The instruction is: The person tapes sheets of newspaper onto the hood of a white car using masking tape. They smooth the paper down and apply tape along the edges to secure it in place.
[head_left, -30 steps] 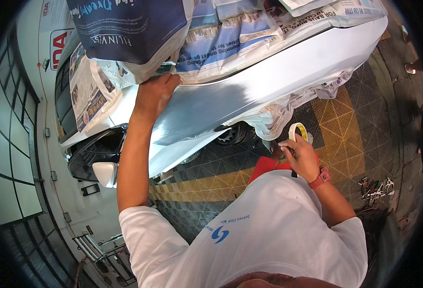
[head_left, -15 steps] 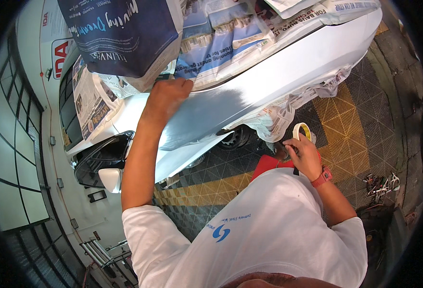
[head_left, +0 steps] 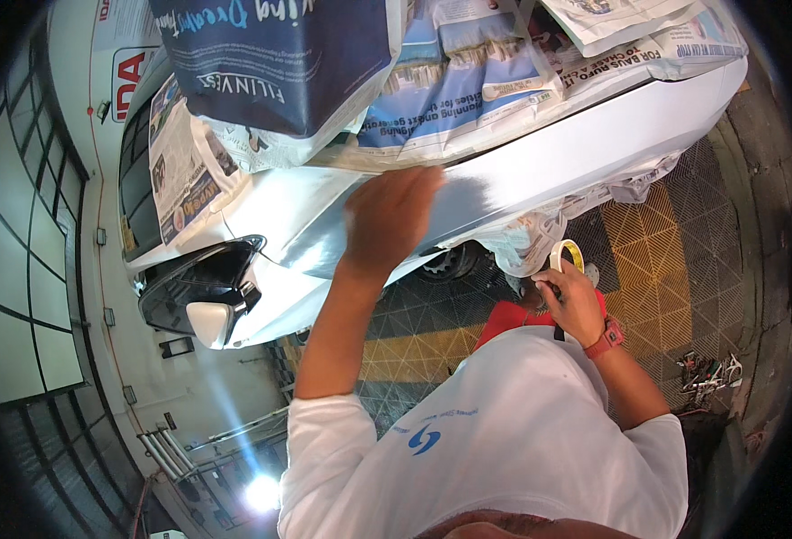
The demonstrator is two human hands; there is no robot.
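jutting from right grip (head_left: 576, 301): tape roll (head_left: 556, 257); left grip (head_left: 394, 213) over car (head_left: 549, 162)

The left hand (head_left: 394, 214) is blurred, its fingertips smeared, hiding part of the white car panel (head_left: 585, 130). The right hand (head_left: 578, 301) covers the tape roll's (head_left: 556, 259) lower edge. The top edge crops the dark blue sheet (head_left: 288, 63); small clutter (head_left: 708, 373) at right is indistinct.

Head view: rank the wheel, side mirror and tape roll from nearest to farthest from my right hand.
1. Tape roll: held in the right hand.
2. Wheel: left of the hand.
3. Side mirror: far left, on the car.
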